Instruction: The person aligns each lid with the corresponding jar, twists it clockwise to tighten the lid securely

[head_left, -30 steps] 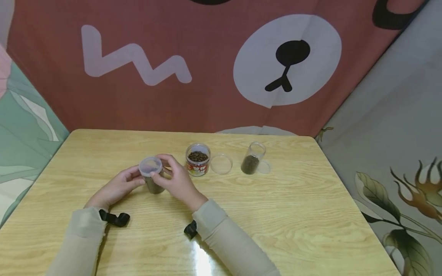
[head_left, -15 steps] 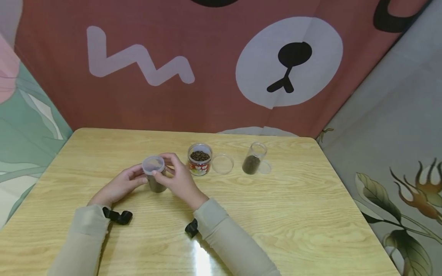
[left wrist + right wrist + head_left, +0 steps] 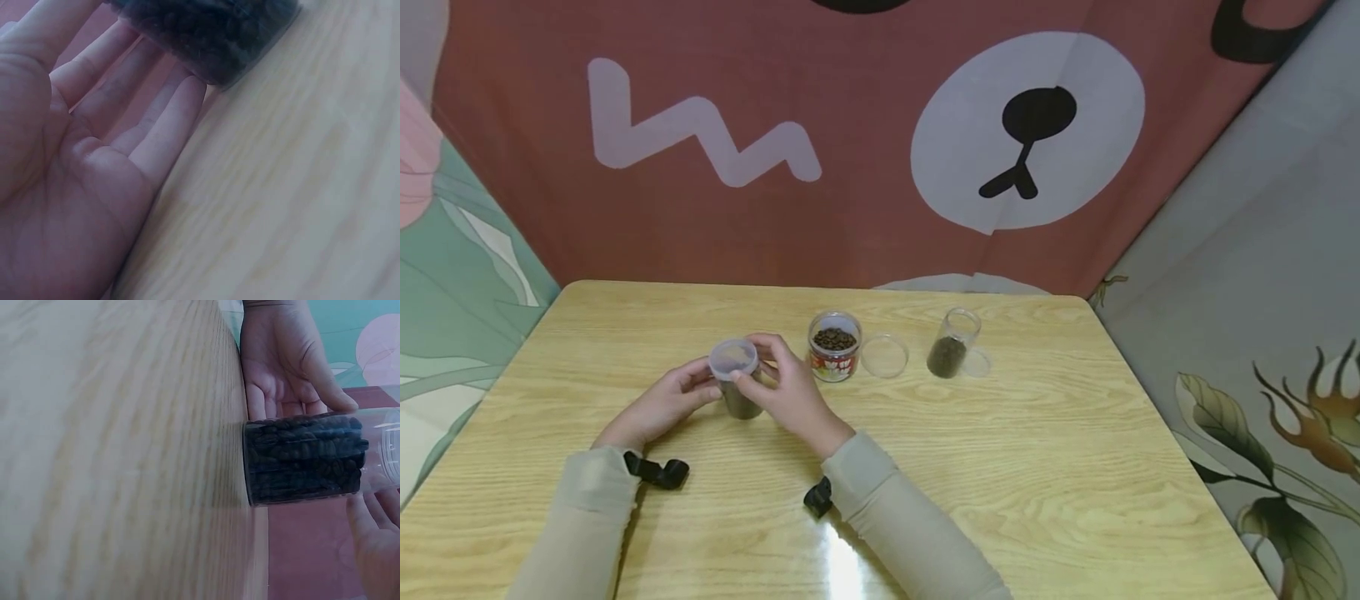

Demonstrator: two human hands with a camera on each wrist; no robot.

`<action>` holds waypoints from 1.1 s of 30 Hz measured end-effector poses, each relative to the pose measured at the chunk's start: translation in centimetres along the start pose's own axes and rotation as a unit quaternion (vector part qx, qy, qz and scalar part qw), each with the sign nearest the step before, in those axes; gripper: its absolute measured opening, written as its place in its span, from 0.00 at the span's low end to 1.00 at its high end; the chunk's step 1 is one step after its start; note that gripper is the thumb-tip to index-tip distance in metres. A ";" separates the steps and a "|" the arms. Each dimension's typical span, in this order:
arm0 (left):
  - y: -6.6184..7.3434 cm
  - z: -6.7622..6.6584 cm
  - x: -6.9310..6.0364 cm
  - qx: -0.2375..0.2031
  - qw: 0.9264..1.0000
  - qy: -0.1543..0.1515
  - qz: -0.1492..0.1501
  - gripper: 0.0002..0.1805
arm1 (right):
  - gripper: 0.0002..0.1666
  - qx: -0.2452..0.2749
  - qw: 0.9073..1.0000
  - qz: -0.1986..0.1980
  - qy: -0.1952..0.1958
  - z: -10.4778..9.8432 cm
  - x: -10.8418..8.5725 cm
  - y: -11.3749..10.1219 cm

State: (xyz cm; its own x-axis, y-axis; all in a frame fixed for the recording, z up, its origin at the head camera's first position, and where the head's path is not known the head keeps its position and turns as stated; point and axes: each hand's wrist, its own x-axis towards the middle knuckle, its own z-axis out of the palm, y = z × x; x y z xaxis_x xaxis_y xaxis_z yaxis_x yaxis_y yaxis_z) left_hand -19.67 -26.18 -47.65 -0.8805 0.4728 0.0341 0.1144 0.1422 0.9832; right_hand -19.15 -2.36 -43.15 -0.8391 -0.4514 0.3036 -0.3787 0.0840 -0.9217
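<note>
A clear jar (image 3: 742, 407) of dark coffee beans stands upright on the table, capped by a translucent lid (image 3: 733, 353). My left hand (image 3: 661, 407) holds its left side, thumb in front and fingers behind. From the right, my right hand (image 3: 796, 402) grips the upper jar near the lid, the thumb at the front and the forefinger at the back. In the left wrist view, the jar's base (image 3: 212, 37) meets the table beside the fingertips. The right wrist view shows the beans (image 3: 303, 459) filling the lower part; the right hand is only partly seen there.
Right of the hands stands an open, red-labelled jar (image 3: 833, 354) of brown beans, with a round clear lid (image 3: 885, 357) beside it. Further right, a clear jar (image 3: 948, 355) holds dark contents, and a small lid (image 3: 977, 362) lies next to it. A printed curtain hangs behind the wooden table (image 3: 1037, 467).
The hands and the jar appear slightly further right than a second ago, as the whole view shifted a little. Both hands keep the same hold on the jar.
</note>
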 end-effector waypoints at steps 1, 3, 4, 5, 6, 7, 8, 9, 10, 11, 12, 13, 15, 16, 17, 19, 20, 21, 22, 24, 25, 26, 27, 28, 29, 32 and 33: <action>0.0 0.0 0.0 0.000 1.000 -0.001 0.000 0.34 | 0.28 -0.001 1.000 -0.001 0.000 -0.1 0.0 0.0; -0.1 0.0 0.0 0.002 1.000 -0.002 0.001 0.34 | 0.28 -0.003 1.000 -0.001 0.000 -0.1 0.1 0.0; -0.1 -0.1 0.0 0.004 1.000 -0.001 0.001 0.34 | 0.29 -0.002 1.000 0.000 -0.001 -0.2 0.1 0.0; -0.1 -0.1 0.0 0.006 1.000 -0.002 0.001 0.34 | 0.29 0.000 1.000 0.001 -0.001 -0.2 0.0 0.0; -0.2 -0.1 0.0 0.008 1.000 -0.001 -0.002 0.34 | 0.29 0.000 1.000 0.003 0.001 -0.3 0.0 0.0; -0.2 -0.1 -0.1 0.011 1.000 0.000 -0.002 0.34 | 0.30 0.001 1.000 0.004 0.001 -0.3 0.0 0.0; -0.2 -0.1 -0.1 0.012 1.000 0.000 -0.002 0.34 | 0.30 0.002 1.000 0.006 0.002 -0.4 -0.1 0.1; -0.2 -0.1 -0.1 0.013 1.000 0.001 -0.003 0.34 | 0.31 0.004 1.000 0.008 0.003 -0.4 -0.2 0.1; -0.2 -0.1 -0.2 0.014 1.000 0.003 -0.004 0.34 | 0.32 0.004 1.000 0.010 0.004 -0.4 -0.3 0.2; -0.3 -0.1 -0.2 0.014 1.000 0.003 -0.003 0.34 | 0.33 0.002 1.000 0.014 0.004 -0.5 -0.3 0.3; -0.3 -0.1 -0.2 0.013 1.000 0.005 -0.004 0.33 | 0.34 0.000 1.000 0.016 0.004 -0.5 -0.4 0.3; -0.3 -0.1 -0.2 0.012 1.000 0.006 -0.004 0.33 | 0.34 -0.003 1.000 0.017 0.004 -0.5 -0.5 0.4; -0.3 -0.1 -0.2 0.010 1.000 0.008 -0.006 0.33 | 0.35 -0.012 1.000 0.021 0.002 -0.5 -0.6 0.6; -0.3 -0.1 -0.3 0.009 1.000 0.009 -0.004 0.32 | 0.35 -0.018 1.000 0.023 0.001 -0.6 -0.7 0.6; -0.2 0.0 -0.3 0.008 1.000 0.010 -0.003 0.32 | 0.35 -0.021 0.999 0.026 0.001 -0.6 -0.7 0.7; -0.2 0.0 -0.3 0.010 1.000 0.012 0.000 0.31 | 0.34 -0.024 0.999 0.034 0.003 -0.6 -0.7 0.7; -0.1 0.0 -0.2 0.010 1.000 0.013 0.001 0.30 | 0.33 -0.025 0.999 0.039 0.005 -0.6 -0.7 0.7; -0.1 0.1 -0.2 0.011 1.000 0.014 0.002 0.30 | 0.33 -0.024 0.999 0.045 0.007 -0.6 -0.7 0.7; 0.0 0.1 -0.2 0.011 1.000 0.015 0.003 0.29 | 0.32 -0.023 0.998 0.050 0.010 -0.6 -0.7 0.7; 0.1 0.1 -0.1 0.010 1.000 0.018 0.000 0.27 | 0.31 -0.021 0.998 0.060 0.017 -0.5 -0.7 0.7; 0.1 0.2 -0.1 0.009 1.000 0.019 -0.002 0.27 | 0.30 -0.020 0.998 0.063 0.018 -0.5 -0.6 0.7; 0.1 0.2 -0.1 0.008 1.000 0.022 -0.003 0.26 | 0.30 -0.020 0.997 0.066 0.020 -0.5 -0.6 0.7; 0.1 0.2 -0.1 0.008 1.000 0.024 -0.003 0.25 | 0.29 -0.019 0.997 0.068 0.022 -0.5 -0.6 0.7; 0.1 0.2 -0.1 0.008 1.000 0.028 -0.002 0.24 | 0.29 -0.019 0.997 0.069 0.022 -0.5 -0.5 0.6; 0.2 0.2 0.0 0.009 0.999 0.031 -0.003 0.24 | 0.29 -0.018 0.997 0.070 0.022 -0.5 -0.5 0.6; 0.2 0.2 0.1 0.019 0.999 0.043 0.000 0.22 | 0.28 -0.020 0.997 0.069 0.021 -0.6 -0.4 0.5; 0.3 0.2 0.1 0.021 0.999 0.046 0.000 0.22 | 0.28 -0.021 0.997 0.069 0.021 -0.6 -0.3 0.5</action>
State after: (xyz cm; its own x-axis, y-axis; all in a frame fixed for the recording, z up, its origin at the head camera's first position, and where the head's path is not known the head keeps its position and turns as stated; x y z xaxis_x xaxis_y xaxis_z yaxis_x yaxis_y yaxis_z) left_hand -19.63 -25.87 -47.39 -0.9188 0.3913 0.0514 0.1312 0.1799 0.9749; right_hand -19.30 -1.68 -43.58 -0.8994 -0.3959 0.1852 -0.2737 0.1798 -0.9449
